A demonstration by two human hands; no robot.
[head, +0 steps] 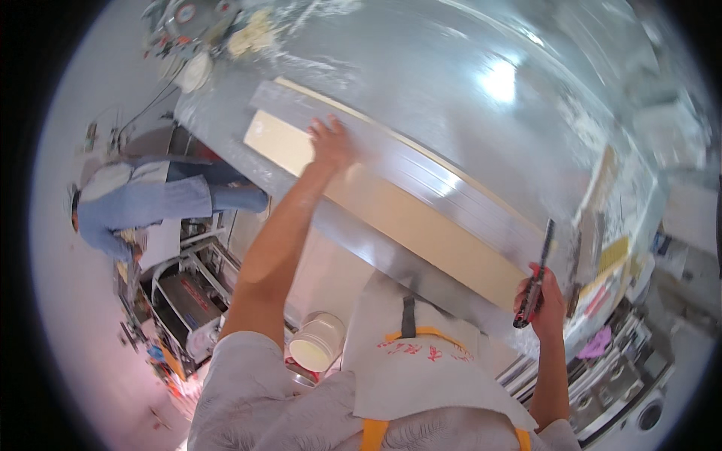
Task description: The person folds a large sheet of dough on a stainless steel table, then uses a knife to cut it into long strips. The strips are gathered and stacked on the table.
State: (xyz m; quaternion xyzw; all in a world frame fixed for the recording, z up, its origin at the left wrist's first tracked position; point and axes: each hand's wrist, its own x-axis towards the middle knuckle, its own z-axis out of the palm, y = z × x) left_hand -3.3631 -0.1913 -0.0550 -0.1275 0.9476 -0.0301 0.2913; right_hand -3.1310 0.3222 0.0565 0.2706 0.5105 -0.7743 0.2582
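A long pale-yellow sheet, which looks like dough (pixel 417 225), lies slantwise on the steel worktable before me. Along its length rests a broad, flat metal straightedge (pixel 417 169), and a thin strip of the sheet shows past its far side. My left hand (pixel 333 146) lies on the straightedge towards its left end, fingers spread and pointing away from me. Near the right end of the sheet, my right hand (pixel 547 307) grips a red and black utility knife (pixel 533 296). Its blade end points up and away from me. I cannot tell whether the blade touches anything.
Dough scraps (pixel 254 35) and a round white dish (pixel 196 72) sit at the worktable's (pixel 428 67) far left, amid flour smears. Boards and tools (pixel 606 270) line the right edge. Below stands a white bucket (pixel 316 341). Another person (pixel 146 197) bends by a metal cart (pixel 192 301) at left.
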